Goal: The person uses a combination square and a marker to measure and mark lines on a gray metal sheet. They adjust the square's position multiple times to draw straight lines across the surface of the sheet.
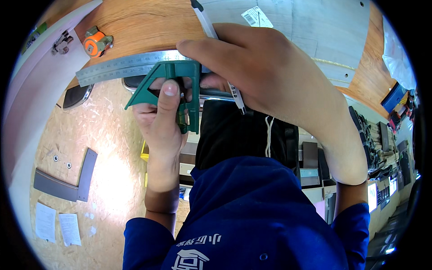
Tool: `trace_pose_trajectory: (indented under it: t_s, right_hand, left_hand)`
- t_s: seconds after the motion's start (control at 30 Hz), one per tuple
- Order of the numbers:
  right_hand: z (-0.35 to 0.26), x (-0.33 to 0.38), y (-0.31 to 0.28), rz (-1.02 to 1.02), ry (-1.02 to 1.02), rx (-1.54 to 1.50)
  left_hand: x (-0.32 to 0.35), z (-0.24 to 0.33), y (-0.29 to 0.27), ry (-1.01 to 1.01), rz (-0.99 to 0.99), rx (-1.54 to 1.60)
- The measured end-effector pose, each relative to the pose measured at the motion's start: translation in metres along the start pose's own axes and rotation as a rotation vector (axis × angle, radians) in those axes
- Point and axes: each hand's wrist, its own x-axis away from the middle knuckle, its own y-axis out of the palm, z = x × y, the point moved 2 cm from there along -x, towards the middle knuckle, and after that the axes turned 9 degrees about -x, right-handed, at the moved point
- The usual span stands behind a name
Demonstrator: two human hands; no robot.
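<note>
My left hand (163, 123) is closed around the green head (195, 92) of a combination square, its thumb pressed on the frame. From that head a steel rule (114, 67) with engraved scales stretches left along the wooden tabletop's edge. My right hand (263, 60) is closed on a white pen (204, 20) with dark ends, which slants through the grip. Its index finger reaches over the rule beside the green head, while another fingertip shows just right of the head. The rule's right end is hidden behind the right hand.
An orange tape measure (93, 45) lies on the wooden tabletop (144, 27). To its left stands a white panel with a metal hinge (62, 42). A grey board (310, 27) bearing a barcode label (257, 17) lies behind my right hand. Clear plastic wrapping (398, 56) is at far right.
</note>
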Motion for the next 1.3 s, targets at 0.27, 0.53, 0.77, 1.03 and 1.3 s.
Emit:
trace_pose_trajectory:
  t_s: [0.27,0.53,0.77,1.03,1.3]
  right_hand:
    - [0.001,-0.004,0.000,0.050,-0.034,-0.020]
    - [-0.011,-0.008,-0.018,0.117,-0.036,-0.002]
    - [-0.009,-0.002,-0.016,-0.082,0.131,0.040]
    - [-0.004,-0.002,-0.012,-0.077,0.107,0.028]
    - [-0.015,-0.018,-0.029,-0.077,0.092,-0.096]
  left_hand:
    - [0.001,0.000,-0.003,0.065,0.052,-0.041]
    - [-0.001,0.011,-0.001,0.100,0.015,-0.006]
    - [-0.001,0.007,0.004,0.074,-0.005,0.020]
    - [-0.003,0.004,0.001,0.025,0.008,0.003]
    - [-0.003,0.010,0.005,0.092,-0.008,-0.099]
